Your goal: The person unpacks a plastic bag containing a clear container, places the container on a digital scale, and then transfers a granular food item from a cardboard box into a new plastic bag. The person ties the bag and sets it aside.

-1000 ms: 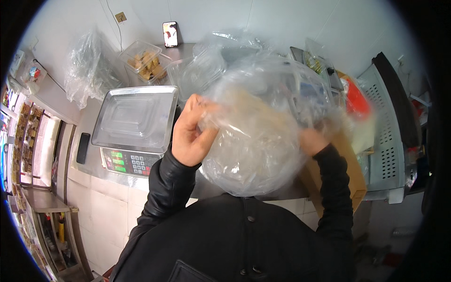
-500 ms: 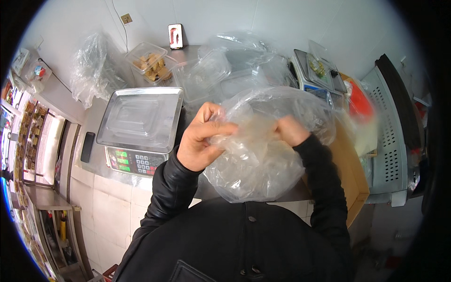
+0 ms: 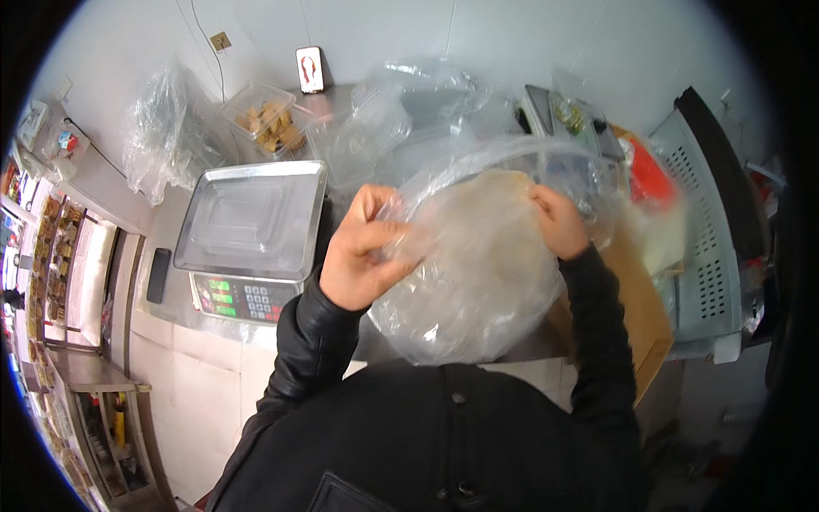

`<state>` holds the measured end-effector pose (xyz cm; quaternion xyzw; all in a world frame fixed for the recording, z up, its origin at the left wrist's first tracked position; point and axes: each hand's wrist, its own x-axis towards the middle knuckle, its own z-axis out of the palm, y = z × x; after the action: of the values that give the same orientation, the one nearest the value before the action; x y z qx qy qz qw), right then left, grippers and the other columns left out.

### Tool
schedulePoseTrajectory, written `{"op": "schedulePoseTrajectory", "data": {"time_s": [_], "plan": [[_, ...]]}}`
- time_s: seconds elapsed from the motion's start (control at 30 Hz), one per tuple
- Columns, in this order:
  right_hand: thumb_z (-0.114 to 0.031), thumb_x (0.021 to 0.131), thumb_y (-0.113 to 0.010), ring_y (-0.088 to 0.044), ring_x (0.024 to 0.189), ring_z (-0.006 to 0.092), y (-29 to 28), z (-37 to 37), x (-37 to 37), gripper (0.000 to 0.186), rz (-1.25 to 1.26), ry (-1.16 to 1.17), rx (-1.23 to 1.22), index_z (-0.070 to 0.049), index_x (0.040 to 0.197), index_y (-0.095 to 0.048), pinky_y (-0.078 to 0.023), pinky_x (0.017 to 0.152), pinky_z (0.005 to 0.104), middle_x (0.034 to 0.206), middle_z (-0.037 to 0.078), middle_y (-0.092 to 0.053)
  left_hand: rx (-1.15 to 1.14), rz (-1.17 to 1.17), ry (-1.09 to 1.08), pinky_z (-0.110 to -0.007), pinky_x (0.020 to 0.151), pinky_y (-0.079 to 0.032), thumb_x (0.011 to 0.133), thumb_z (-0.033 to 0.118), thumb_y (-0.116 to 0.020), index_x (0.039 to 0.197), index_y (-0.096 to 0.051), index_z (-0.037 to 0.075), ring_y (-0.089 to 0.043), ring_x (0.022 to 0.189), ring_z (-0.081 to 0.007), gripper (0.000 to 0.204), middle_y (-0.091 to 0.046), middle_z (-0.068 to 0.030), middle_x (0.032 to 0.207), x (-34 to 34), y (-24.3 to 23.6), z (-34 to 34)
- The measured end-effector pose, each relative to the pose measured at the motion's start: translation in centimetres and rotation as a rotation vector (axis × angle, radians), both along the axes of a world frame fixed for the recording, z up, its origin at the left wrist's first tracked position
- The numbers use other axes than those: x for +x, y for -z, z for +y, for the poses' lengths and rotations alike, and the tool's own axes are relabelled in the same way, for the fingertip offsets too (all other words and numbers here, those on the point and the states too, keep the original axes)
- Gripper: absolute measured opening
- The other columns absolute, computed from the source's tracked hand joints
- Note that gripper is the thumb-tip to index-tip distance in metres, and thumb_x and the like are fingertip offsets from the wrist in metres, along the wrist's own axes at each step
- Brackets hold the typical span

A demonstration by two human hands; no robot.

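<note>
A large clear plastic bag lies open in front of my body, its loose rim arching over the counter. My left hand is closed on the bag's left side, thumb and fingers pinching the film. At the right, my right hand pinches the upper edge of a thin, pale, translucent round sheet that spreads across the bag's mouth. Whether this sheet is food or film, I cannot tell. Its lower part blends into the bag.
Left of the bag stands a weighing scale bearing a clear plastic tray. A dark phone lies beside it. Behind are a container of brown food pieces and clear lids. Cardboard and a perforated metal appliance stand right.
My right hand has moved right and slightly up, drawing the crumpled pale sheet out into a wide, flatter round. The left hand keeps nearly the same place on the bag.
</note>
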<state>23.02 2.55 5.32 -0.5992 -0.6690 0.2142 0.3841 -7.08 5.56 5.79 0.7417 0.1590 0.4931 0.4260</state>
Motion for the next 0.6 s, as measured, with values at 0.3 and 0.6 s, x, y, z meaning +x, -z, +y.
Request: {"op": "schedulePoseTrajectory", "data": {"time_s": [0.3,0.6], "plan": [[-0.004,0.079,-0.051,-0.056,0.083,0.0143,1.6,0.7,4.0,0.024,1.029,-0.288,-0.161,0.001,0.102,-0.048,-0.046,0.073,0.0233,0.093,0.007,-0.057,-0.168,-0.057,-0.134,-0.028,0.08,-0.035,0.066,0.0,-0.061,0.086,-0.062,0.002,-0.043,0.091,-0.018,0.02,-0.048,-0.0072,0.092,0.0,-0.6,-0.2],[-0.004,0.073,-0.056,-0.055,0.085,0.0193,-0.2,-4.5,2.4,0.036,0.399,0.361,-0.105,0.002,0.107,-0.045,-0.044,0.076,0.0286,0.09,0.009,-0.056,-0.183,-0.219,-0.317,-0.024,0.074,-0.036,0.074,-0.002,-0.055,0.087,-0.061,0.001,-0.044,0.086,-0.0145,0.014,-0.047,-0.0051,0.093,-0.2,0.4,-0.4]]}}
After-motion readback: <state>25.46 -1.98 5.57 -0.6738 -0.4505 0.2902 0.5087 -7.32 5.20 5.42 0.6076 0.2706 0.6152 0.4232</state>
